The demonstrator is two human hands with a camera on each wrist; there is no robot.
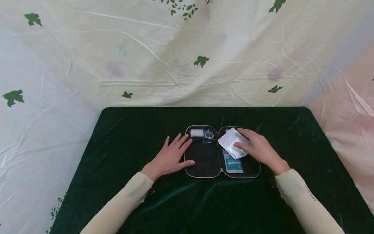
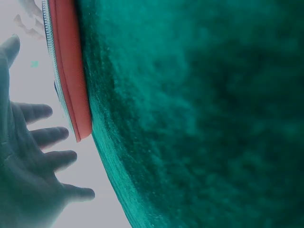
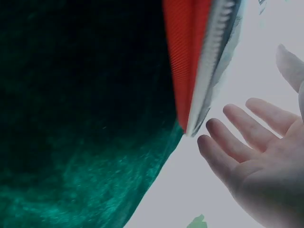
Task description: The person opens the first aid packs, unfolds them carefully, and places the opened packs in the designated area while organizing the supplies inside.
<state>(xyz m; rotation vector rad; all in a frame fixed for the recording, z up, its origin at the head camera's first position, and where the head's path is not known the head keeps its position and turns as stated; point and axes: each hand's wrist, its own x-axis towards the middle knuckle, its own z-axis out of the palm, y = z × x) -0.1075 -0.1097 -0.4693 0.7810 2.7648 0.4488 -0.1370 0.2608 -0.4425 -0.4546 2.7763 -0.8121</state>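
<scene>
An unzipped case point(image 1: 203, 162) with a black inside and a red outside lies spread on the dark green cloth. My left hand point(image 1: 169, 158) is over its left edge, fingers straight and spread, holding nothing. In the right half, a white square packet point(image 1: 230, 143) lies at a slant over a blue-and-white packet point(image 1: 233, 165). My right hand point(image 1: 258, 148) is at the white packet's right side, its thumb overlapping it in the head view. The right wrist view shows those fingers point(image 3: 237, 142) extended, with nothing gripped; contact with the packet is unclear.
A white roll point(image 1: 197, 133) and a small round blue-rimmed item point(image 1: 208, 134) sit at the top of the case's left half. Green velvet-like cloth point(image 1: 140, 130) covers the table. A pale leaf-patterned sheet point(image 1: 163, 65) hangs behind it.
</scene>
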